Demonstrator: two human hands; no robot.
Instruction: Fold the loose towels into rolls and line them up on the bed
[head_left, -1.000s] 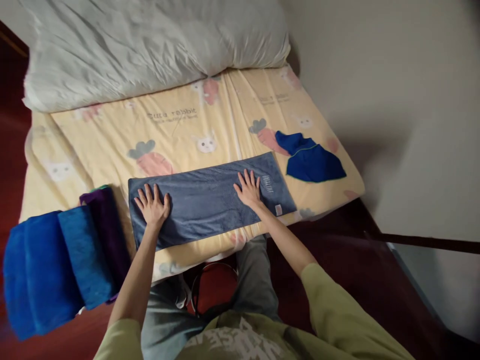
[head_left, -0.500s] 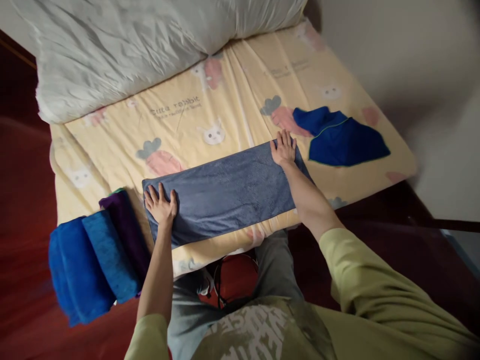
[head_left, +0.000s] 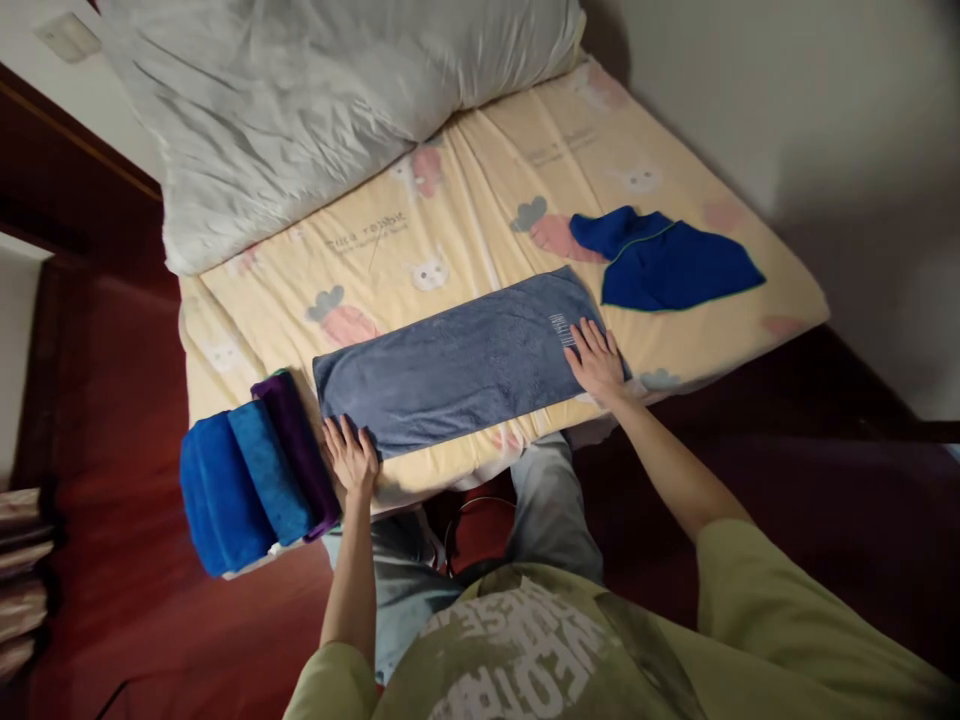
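The bed [head_left: 465,215] fills most of this corner, its pale yellow sheet printed with rabbits and carrots. A rumpled grey-white duvet [head_left: 322,90] is heaped at the far end. A plain pale wall [head_left: 787,90] runs close along one side, dim and softly shadowed. The floor [head_left: 112,420] is dark reddish-brown. In the far corner a switch plate [head_left: 69,37] sits on white wall, just above dark wood trim [head_left: 75,150].

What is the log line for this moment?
left hand: flat, grey towel left corner | right hand: flat, its right end | rolled towels: beside left hand
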